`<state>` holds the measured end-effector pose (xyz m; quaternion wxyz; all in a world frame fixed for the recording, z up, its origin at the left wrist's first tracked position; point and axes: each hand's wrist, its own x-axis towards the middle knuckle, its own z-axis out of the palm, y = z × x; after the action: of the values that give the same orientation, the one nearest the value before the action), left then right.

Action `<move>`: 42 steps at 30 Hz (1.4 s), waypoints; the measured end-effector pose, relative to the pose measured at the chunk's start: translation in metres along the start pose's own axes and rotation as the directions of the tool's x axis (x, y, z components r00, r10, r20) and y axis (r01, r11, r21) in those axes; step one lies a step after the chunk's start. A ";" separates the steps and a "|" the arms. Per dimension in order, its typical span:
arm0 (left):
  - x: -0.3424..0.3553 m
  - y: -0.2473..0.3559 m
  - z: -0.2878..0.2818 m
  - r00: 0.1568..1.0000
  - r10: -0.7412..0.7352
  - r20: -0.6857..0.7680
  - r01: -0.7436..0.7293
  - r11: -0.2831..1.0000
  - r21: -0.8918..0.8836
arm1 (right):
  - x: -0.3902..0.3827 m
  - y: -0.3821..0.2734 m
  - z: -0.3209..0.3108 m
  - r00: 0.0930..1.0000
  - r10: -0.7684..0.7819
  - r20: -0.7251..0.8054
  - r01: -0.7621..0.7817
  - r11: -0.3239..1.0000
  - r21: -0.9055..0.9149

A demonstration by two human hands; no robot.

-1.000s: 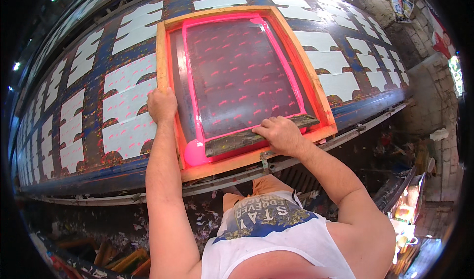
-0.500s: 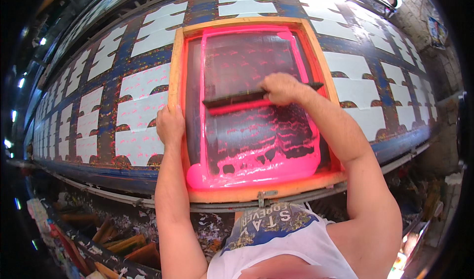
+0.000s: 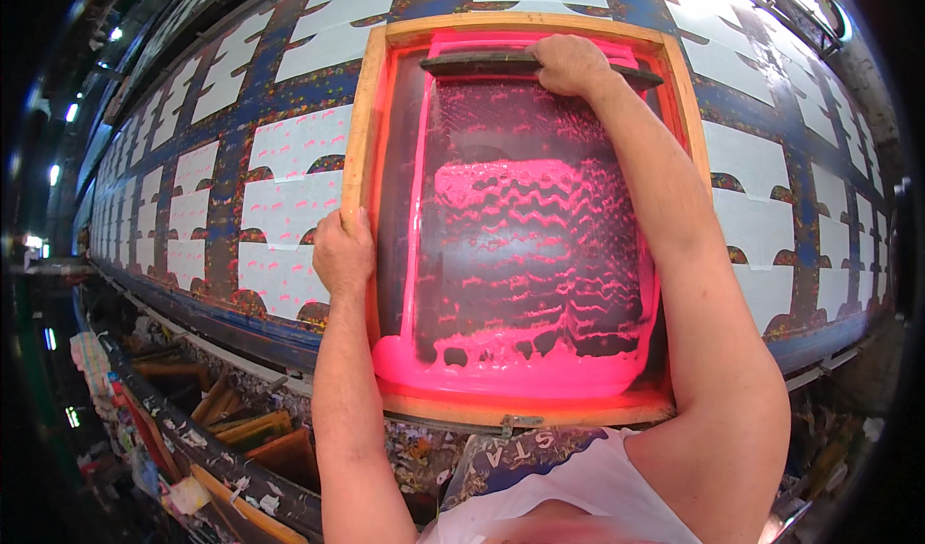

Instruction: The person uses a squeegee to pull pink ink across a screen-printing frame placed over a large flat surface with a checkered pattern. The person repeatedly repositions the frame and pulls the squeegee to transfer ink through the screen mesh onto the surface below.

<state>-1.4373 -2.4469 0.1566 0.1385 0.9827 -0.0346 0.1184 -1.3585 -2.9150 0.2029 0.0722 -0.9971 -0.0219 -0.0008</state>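
A wooden-framed printing screen (image 3: 525, 240) lies flat on a long table, with bright pink ink (image 3: 511, 378) pooled along its near edge and streaked in wavy lines over the mesh. My right hand (image 3: 570, 65) is closed round a dark squeegee (image 3: 482, 64), which lies crosswise near the far end of the screen. With its fingers wrapped over the left rail of the wooden frame (image 3: 361, 159), my left hand (image 3: 344, 252) grips the frame. What the squeegee's lower edge touches is hidden by its bar.
White cut fabric pieces (image 3: 752, 212) lie in rows on the blue, paint-specked table (image 3: 231, 149). Those to the left (image 3: 294, 197) carry small pink prints. A metal latch (image 3: 520, 421) sits on the frame's near rail. Below the table's edge are wooden frames (image 3: 251, 428) and scraps.
My right hand has pushed the squeegee from mid-screen to the far end, leaving wavy pink streaks behind it. My left hand still holds the frame's left rail.
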 end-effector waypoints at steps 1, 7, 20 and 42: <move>0.001 0.000 0.000 0.999 -0.030 0.019 0.030 1.000 0.002 | -0.007 -0.004 -0.001 1.000 -0.015 0.027 0.016 0.999 -0.033; 0.005 0.001 -0.005 0.992 -0.079 0.101 0.078 0.997 0.013 | -0.101 -0.059 -0.002 0.993 -0.086 0.076 0.089 0.995 -0.036; 0.006 -0.009 -0.009 0.974 -0.084 0.213 0.092 0.995 -0.029 | -0.334 -0.215 -0.004 0.985 -0.141 0.098 0.132 0.987 0.091; 0.037 -0.027 -0.010 0.946 -0.057 0.318 0.111 0.982 -0.156 | -0.465 -0.079 0.004 0.725 0.584 -0.364 -0.599 0.796 0.083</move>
<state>-1.4006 -2.4197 0.1683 0.2203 0.9740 -0.0239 -0.0477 -1.8265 -2.8564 0.2087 0.0515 -0.9342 0.3111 -0.1668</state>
